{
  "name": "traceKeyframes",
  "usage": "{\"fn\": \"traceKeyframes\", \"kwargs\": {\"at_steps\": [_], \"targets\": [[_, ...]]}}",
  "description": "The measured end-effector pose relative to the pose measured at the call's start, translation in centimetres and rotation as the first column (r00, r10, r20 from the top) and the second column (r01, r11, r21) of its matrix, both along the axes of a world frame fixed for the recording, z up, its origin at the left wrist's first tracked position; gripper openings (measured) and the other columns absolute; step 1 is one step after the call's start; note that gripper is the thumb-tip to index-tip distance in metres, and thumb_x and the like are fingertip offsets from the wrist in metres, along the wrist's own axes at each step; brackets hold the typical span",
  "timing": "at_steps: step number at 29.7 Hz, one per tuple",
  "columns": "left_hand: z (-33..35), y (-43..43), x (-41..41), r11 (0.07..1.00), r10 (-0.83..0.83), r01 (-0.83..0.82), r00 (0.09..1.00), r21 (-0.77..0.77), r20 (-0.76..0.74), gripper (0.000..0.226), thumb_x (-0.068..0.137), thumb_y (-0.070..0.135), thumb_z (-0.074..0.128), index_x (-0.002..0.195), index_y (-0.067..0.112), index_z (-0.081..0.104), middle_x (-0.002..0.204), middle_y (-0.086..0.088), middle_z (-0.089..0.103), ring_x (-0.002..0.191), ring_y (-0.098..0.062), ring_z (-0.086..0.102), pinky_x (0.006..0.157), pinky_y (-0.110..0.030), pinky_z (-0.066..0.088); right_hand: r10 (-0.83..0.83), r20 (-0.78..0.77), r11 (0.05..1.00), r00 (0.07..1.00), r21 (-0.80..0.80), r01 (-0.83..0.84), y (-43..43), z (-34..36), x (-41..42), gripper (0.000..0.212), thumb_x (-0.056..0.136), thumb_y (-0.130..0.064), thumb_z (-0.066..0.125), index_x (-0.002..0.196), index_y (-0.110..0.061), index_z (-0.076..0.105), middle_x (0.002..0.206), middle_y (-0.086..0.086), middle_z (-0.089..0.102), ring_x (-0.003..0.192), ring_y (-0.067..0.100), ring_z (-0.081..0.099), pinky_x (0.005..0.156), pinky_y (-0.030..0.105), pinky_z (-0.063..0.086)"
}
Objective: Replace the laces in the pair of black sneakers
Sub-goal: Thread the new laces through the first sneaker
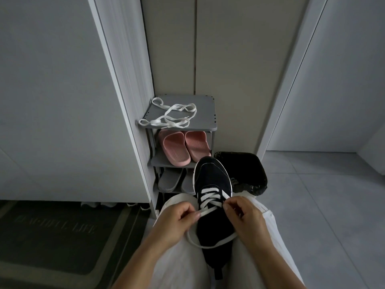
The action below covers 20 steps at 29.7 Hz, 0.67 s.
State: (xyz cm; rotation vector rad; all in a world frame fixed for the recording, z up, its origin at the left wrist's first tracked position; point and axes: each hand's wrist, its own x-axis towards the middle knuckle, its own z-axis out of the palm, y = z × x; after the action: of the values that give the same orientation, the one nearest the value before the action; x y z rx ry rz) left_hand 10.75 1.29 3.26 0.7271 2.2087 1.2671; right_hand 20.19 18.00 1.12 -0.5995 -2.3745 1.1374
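The person sits in a narrow corner, hemmed in on the left by a pale cabinet side and ahead by a grey shoe rack (205, 113) that stands against the wall. A black-lined waste bin (250, 170) sits just beside the rack's right edge, close behind the shoe's toe. Open tiled floor (323, 195) spreads to the right, and a dark doormat (52, 236) lies on the floor to the left.

The left hand (177, 222) has its fingers (192, 214) curled, pinching one flat end of the white lace (208, 197) at the shoe's left side. The right hand (245, 215) has its fingers (229, 203) drawn together, pinching the lace at the eyelets on the right side.

The black sneaker (212, 180) rests on the person's lap between the light trouser legs (183, 268), toe pointing away, heel toward the body. Both hands flank its laced part, touching it. The lace crosses the lower eyelets, and a slack run of it hangs in a loop across the shoe's opening below both hands.

Loose white laces (173, 115) lie tangled on the rack's top shelf, well apart from the hands. Pink slippers (185, 147) occupy the shelf below, grey slippers (173, 180) the next.
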Motion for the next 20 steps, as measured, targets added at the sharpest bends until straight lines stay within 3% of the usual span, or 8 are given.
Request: {"fn": "traceKeyframes", "kwargs": {"at_steps": [3, 5, 8, 10, 12, 14, 17, 20], "targets": [[-0.1, -1.3, 0.5, 0.999, -0.048, 0.047, 0.991, 0.013, 0.127, 0.022, 0.090, 0.021, 0.058, 0.068, 0.020, 0.057, 0.048, 0.006, 0.049, 0.050, -0.003, 0.042, 0.055, -0.017, 0.037, -0.010, 0.009, 1.000, 1.000, 0.007, 0.010, 0.1, -0.2, 0.0, 0.006, 0.086, -0.017, 0.064, 0.081, -0.019, 0.067, 0.075, -0.014, 0.062, 0.081, 0.005, 0.056, 0.068, 0.020, 0.046], [-0.1, -1.8, 0.7, 0.997, -0.063, 0.068, 0.991, -0.040, 0.122, 0.021, 0.091, 0.022, 0.057, 0.070, 0.018, 0.059, 0.051, 0.008, 0.053, 0.052, 0.000, 0.047, 0.056, -0.015, 0.041, -0.007, 0.009, 1.000, 1.000, 0.029, 0.006, 0.1, -0.2, 0.0, 0.007, 0.086, -0.017, 0.063, 0.080, -0.017, 0.066, 0.073, -0.014, 0.061, 0.082, 0.006, 0.056, 0.068, 0.020, 0.045], [-0.3, -1.2, 0.5, 0.994, -0.025, 0.013, 0.993, -0.108, -0.115, 0.027, 0.091, 0.030, 0.056, 0.065, 0.022, 0.054, 0.055, 0.012, 0.051, 0.054, 0.000, 0.046, 0.057, -0.016, 0.037, -0.002, 0.043, 0.994, 0.999, 0.113, -0.003, -0.1, -0.3, 0.0, 0.012, 0.087, -0.024, 0.062, 0.081, -0.015, 0.064, 0.072, -0.012, 0.059, 0.067, 0.010, 0.055, 0.063, 0.020, 0.045], [-0.3, -0.5, 0.2, 0.995, 0.073, -0.085, 0.971, -0.044, -0.229, 0.017, 0.089, 0.033, 0.059, 0.077, 0.021, 0.055, 0.069, 0.009, 0.055, 0.061, -0.002, 0.047, 0.059, -0.014, 0.037, 0.000, 0.064, 0.976, 0.998, 0.216, -0.014, -0.4, -0.4, 0.2, 0.016, 0.088, -0.029, 0.061, 0.081, -0.014, 0.063, 0.074, -0.008, 0.060, 0.060, 0.007, 0.052, 0.061, 0.026, 0.045], [-0.3, 0.3, 0.0, 0.991, 0.133, -0.134, 0.968, 0.010, -0.214, 0.016, 0.086, 0.034, 0.063, 0.093, 0.022, 0.054, 0.081, 0.008, 0.055, 0.067, -0.002, 0.049, 0.062, -0.011, 0.039, 0.001, 0.099, 0.952, 0.995, 0.304, -0.031, -0.5, -0.6, 0.6, 0.024, 0.089, -0.036, 0.056, 0.079, -0.015, 0.061, 0.073, -0.006, 0.061, 0.058, 0.012, 0.053, 0.053, 0.026, 0.042], [-0.5, 1.0, 0.1, 0.990, 0.104, -0.120, 0.974, -0.070, -0.200, 0.022, 0.087, 0.035, 0.061, 0.102, 0.025, 0.051, 0.080, 0.009, 0.052, 0.067, -0.001, 0.048, 0.061, -0.011, 0.038, -0.007, 0.123, 0.929, 0.992, 0.369, -0.039, -0.5, -0.6, 0.8, 0.029, 0.086, -0.043, 0.051, 0.072, -0.018, 0.057, 0.064, -0.007, 0.056, 0.050, 0.009, 0.048, 0.045, 0.015, 0.031], [-0.9, 1.7, 0.3, 0.985, 0.069, -0.097, 0.979, -0.141, -0.190, 0.012, 0.087, 0.032, 0.062, 0.085, 0.023, 0.054, 0.068, 0.009, 0.052, 0.060, -0.004, 0.047, 0.061, -0.020, 0.040, -0.033, 0.165, 0.898, 0.986, 0.437, -0.044, -0.8, -0.2, 1.3, 0.027, 0.087, -0.042, 0.055, 0.071, -0.020, 0.054, 0.063, -0.007, 0.054, 0.047, 0.009, 0.051, 0.042, 0.011, 0.020], [-1.0, 1.6, 0.3, 0.987, 0.096, -0.110, 0.988, -0.116, -0.118, 0.019, 0.084, 0.026, 0.065, 0.069, 0.025, 0.054, 0.060, 0.008, 0.050, 0.055, -0.003, 0.045, 0.056, -0.016, 0.037, -0.054, 0.185, 0.936, 0.981, 0.352, -0.014, -1.9, 0.1, 1.5, 0.022, 0.088, -0.039, 0.058, 0.079, -0.018, 0.054, 0.078, -0.007, 0.051, 0.058, 0.014, 0.052, 0.046, 0.016, 0.027]]}}
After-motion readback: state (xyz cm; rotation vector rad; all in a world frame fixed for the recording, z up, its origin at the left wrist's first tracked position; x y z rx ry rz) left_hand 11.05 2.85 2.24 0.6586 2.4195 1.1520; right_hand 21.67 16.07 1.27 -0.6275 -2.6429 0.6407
